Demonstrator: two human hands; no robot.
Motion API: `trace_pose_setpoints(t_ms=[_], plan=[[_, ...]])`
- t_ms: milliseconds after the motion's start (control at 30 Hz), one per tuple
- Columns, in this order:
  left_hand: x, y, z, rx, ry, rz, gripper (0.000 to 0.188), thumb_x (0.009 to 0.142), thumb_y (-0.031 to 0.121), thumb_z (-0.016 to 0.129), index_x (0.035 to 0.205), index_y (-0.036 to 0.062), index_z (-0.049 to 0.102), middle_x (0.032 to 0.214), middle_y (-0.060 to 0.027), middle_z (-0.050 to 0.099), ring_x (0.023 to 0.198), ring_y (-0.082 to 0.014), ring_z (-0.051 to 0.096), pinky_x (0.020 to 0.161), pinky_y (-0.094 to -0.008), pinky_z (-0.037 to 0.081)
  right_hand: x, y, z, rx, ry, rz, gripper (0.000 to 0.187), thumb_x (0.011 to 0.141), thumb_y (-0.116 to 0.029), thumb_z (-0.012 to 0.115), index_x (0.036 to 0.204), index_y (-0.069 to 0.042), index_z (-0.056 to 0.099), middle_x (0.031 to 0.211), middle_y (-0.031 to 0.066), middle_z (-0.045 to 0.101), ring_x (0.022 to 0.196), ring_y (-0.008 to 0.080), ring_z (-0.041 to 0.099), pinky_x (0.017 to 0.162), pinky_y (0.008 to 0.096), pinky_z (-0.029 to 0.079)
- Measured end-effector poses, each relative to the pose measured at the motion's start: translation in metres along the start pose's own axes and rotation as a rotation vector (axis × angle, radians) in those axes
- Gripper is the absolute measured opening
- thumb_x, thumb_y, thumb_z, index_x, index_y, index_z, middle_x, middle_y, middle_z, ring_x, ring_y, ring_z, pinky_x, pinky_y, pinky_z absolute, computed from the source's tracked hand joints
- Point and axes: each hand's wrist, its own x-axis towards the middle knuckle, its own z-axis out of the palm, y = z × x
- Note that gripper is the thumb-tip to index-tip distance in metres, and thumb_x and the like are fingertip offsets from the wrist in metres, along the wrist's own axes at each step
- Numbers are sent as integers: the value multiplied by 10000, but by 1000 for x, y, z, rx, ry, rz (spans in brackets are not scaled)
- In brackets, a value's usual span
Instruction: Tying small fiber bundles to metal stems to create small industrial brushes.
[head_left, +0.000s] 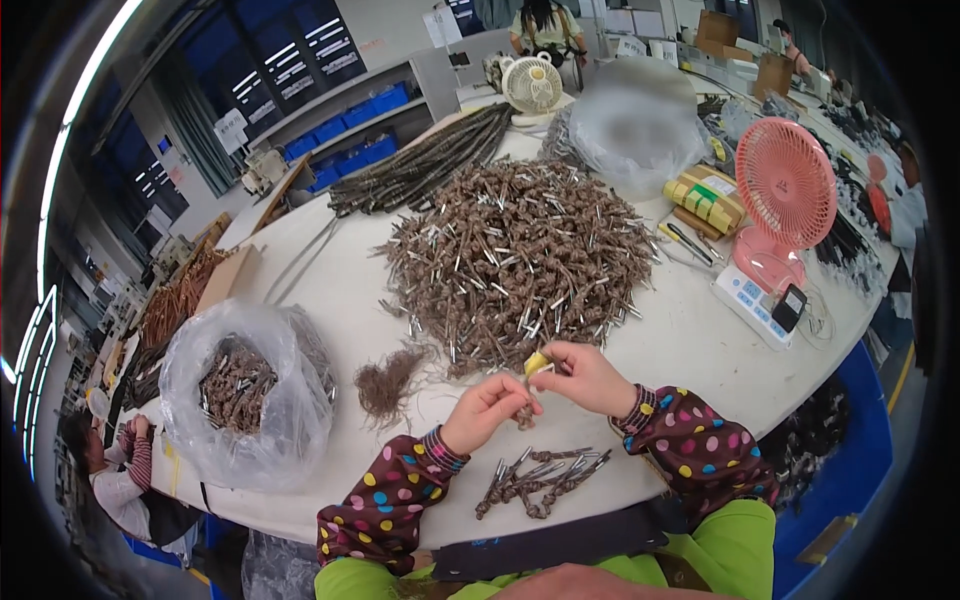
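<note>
My left hand (488, 412) pinches a short knotted brown cord (524, 417) between thumb and fingers. Close against it, my right hand (590, 380) is closed around a small yellow object (537, 363), whose exact kind is partly hidden by the fingers. Just beyond both hands rises a large heap of knotted brown cords (520, 260) with silvery metal tips. Nearer to me, below my hands, lies a small group of similar knotted cords (540, 482). A tuft of loose brown thread ends (388, 385) rests left of my left hand.
At left stands a clear plastic bag (300, 440) filled with knotted cords. Long dark cords (430, 160) lie at the back. To the right are a pink fan (785, 185), a white power strip (750, 305) and yellow-wrapped bundles (705, 200). A blue bin (860, 450) sits beside the table.
</note>
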Motion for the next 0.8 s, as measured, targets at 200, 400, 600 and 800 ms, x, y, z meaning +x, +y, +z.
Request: trace_pose_setpoints(t_ms=[200,400,600,800], plan=[[11,2,-19,192,248,117,100,970,90,464,957,3,512,909,-88,643,803,-106,585,740,-241,475,2,5,0,-310,265,-147,315,897,-272,601,1057,-21,500,839,107,609,653,211,610,591,310,470],[11,-5,-24,447,262,145,83,955,67,482,964,8,539,899,-65,624,846,-116,578,780,-253,457,-1,-1,9,-539,158,-201,236,864,-289,632,854,-60,576,757,78,578,610,241,574,538,321,436],[9,-2,-13,737,311,236,67,885,103,582,882,40,607,809,-78,590,763,-244,562,694,-312,446,-4,5,9,-640,163,-232,239,852,-301,633,792,-81,565,724,52,548,609,251,566,521,335,420],[8,-3,-14,806,282,263,62,873,115,594,886,57,611,818,-58,592,789,-247,539,745,-328,414,-5,5,9,-737,148,-295,239,846,-315,634,780,-97,562,724,40,547,614,241,572,519,335,424]])
